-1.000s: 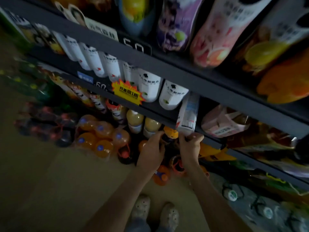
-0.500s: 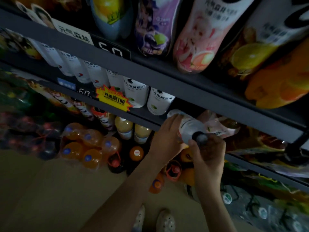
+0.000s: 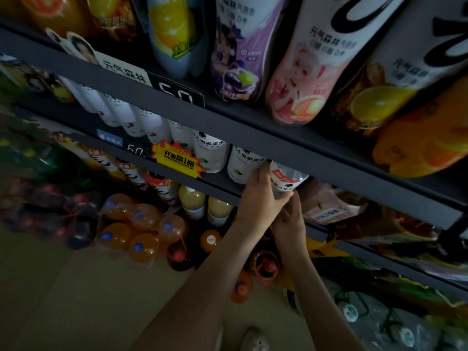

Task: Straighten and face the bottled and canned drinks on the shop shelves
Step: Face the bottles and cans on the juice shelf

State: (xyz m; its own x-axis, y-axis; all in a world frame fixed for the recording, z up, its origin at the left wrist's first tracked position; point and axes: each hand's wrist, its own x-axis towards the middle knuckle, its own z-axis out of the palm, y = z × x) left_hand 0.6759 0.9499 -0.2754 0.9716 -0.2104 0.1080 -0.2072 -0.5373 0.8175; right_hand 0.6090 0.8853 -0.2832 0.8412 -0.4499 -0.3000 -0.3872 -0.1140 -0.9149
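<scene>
Bottle [image 3: 288, 177], clear plastic, labelled: probably full, fairly heavy, smooth. Left hand [image 3: 260, 196] wraps its body; right hand [image 3: 288, 224] curls under its lower end. Best gripped mid-body.

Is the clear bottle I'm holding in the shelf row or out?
Partly in: the clear bottle reaches under the upper shelf beside the white bottles, left hand and right hand gripping it.
</scene>
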